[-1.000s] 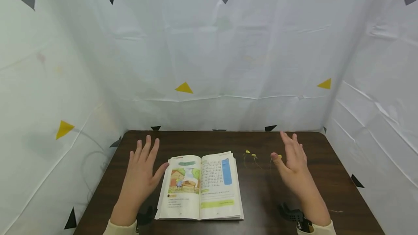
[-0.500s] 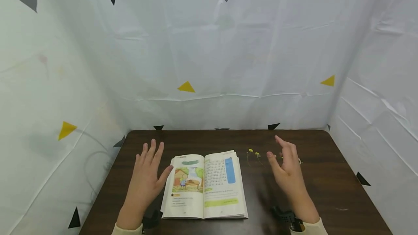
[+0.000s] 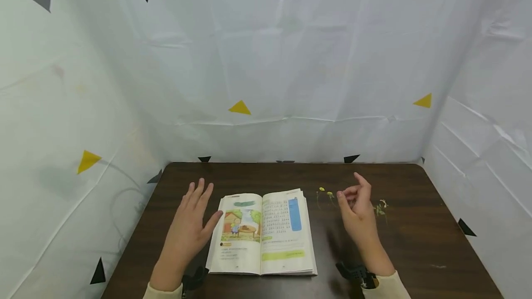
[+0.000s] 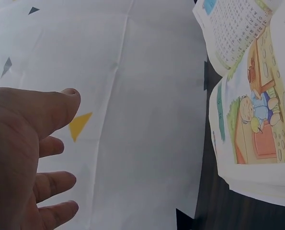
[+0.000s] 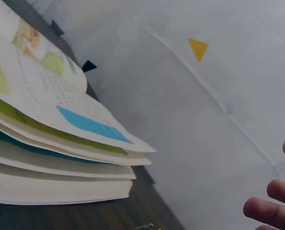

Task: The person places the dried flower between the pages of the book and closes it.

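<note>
An open book lies on the dark brown table, a coloured picture on its left page and printed text with a blue box on its right. My left hand hovers beside the book's left edge, fingers spread, thumb tip overlapping the page edge in the head view. To the right of the book my right hand is raised, index finger extended and the other fingers loosely bent, holding nothing. Small yellow flowers on thin stems lie between the book and this hand. More little flowers show just right of it.
The brown table ends at the back against a white sheet printed with black, grey and yellow triangles. The sheet also hangs along both sides. Black wrist straps sit below the hands.
My right hand has shifted left and its fingers have bent more, uncovering the flowers on its right. The left hand stays spread beside the book. The head view has shifted slightly.
</note>
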`<state>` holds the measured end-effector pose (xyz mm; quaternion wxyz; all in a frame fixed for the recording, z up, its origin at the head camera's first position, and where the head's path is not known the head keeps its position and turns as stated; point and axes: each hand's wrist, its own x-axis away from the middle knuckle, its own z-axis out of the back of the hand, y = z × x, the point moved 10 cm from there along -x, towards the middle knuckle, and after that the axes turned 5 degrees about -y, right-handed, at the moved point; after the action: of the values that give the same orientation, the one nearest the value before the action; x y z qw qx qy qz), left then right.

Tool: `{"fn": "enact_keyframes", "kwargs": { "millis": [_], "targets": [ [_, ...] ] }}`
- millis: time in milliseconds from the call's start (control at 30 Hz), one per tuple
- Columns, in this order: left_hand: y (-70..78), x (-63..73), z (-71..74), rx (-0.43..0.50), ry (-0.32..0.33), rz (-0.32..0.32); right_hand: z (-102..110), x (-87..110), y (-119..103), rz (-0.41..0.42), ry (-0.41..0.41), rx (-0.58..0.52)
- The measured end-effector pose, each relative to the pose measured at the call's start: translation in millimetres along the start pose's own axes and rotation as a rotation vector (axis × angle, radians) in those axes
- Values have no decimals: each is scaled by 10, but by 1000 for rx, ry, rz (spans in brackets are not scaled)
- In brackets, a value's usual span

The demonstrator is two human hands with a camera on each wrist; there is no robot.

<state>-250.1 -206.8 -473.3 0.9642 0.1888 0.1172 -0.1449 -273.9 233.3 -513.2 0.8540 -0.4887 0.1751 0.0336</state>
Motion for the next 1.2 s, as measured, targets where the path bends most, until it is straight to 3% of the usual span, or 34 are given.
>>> {"fn": "enact_keyframes", "kwargs": {
  "millis": [100, 367, 500, 667, 833, 1000, 1100, 1200],
  "targets": [
    [51, 28, -34, 7, -11, -27, -165, -6, 172, -53, -24, -17],
    [169, 102, -104, 51, 7, -87, -585, 54, 718, -203, -181, 113],
    [396, 190, -331, 92, -31, -163, -629, 53, 870, -249, -216, 126],
    [734, 359, -709, 134, -111, -269, -626, 48, 894, -237, -214, 140],
    [849, 462, -957, 109, -132, -246, -630, 71, 870, -205, -171, 155],
    [966, 460, -1125, 76, -178, -208, -625, 82, 851, -184, -130, 166],
    [986, 456, -1283, 61, -252, -156, -625, 82, 849, -174, -125, 185],
    [954, 500, -1530, 32, -364, -116, -635, 84, 841, -159, -134, 204]
  ]
}}
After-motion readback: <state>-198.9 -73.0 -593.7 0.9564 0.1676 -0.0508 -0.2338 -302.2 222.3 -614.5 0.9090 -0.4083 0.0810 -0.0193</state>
